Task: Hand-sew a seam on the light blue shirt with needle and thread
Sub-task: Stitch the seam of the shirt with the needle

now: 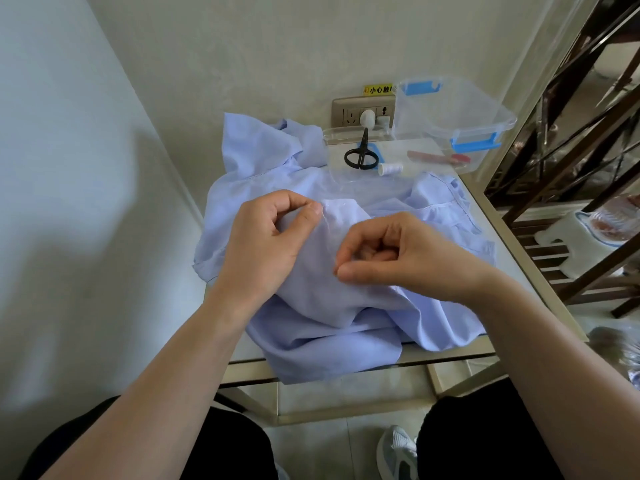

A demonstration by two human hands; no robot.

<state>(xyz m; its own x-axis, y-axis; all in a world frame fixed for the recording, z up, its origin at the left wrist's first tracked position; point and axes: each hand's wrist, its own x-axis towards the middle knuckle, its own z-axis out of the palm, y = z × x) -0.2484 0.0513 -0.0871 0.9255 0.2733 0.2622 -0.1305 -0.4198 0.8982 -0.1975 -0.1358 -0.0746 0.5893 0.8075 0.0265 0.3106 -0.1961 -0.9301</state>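
Note:
The light blue shirt point(332, 306) lies crumpled over a small glass table point(498, 244), one part hanging off the front edge. My left hand point(266, 237) pinches a raised fold of the shirt between thumb and forefinger. My right hand point(401, 258) sits just right of that fold with its fingers curled, thumb and forefinger pressed together at the cloth. The needle is too small to make out; a faint thread seems to run from the fold toward my right fingertips. A spool of white thread point(390, 168) lies behind the shirt.
Black scissors point(361, 154) rest on a clear lid point(341, 136) at the back. A clear plastic box with blue clasps point(453, 116) stands at the back right, near a wall socket point(349, 112). A dark wooden rack point(568, 188) stands at the right. My knees are below the table.

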